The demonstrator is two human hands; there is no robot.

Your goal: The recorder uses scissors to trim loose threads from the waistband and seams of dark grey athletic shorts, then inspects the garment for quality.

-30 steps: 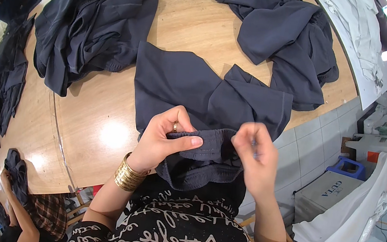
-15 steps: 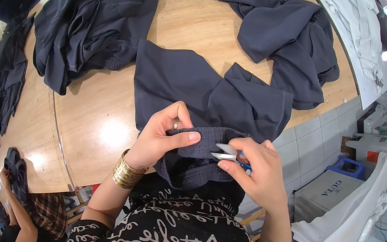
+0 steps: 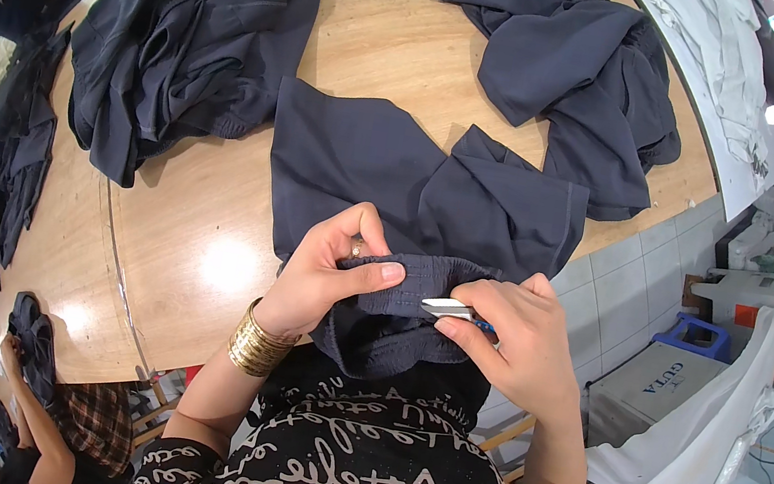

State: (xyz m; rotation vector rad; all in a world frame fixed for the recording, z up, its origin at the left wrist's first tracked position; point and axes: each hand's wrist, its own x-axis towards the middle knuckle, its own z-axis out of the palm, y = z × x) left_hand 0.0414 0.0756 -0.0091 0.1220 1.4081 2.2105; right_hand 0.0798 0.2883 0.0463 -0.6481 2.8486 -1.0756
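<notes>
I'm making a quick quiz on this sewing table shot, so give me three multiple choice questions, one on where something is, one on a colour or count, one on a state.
1. Where is the small thread snips?
A. in the right hand
B. on the table
C. on the floor

2. What colour is the garment being worked on?
A. white
B. dark navy
C. red

3. How does the left hand stand?
A. flat on the table
B. pinching the garment's gathered waistband
C. raised, empty

Answers: 1 A, the blades poke from its fingers; 2 B, the cloth is dark blue-grey; 3 B, thumb and fingers fold over the band.
</notes>
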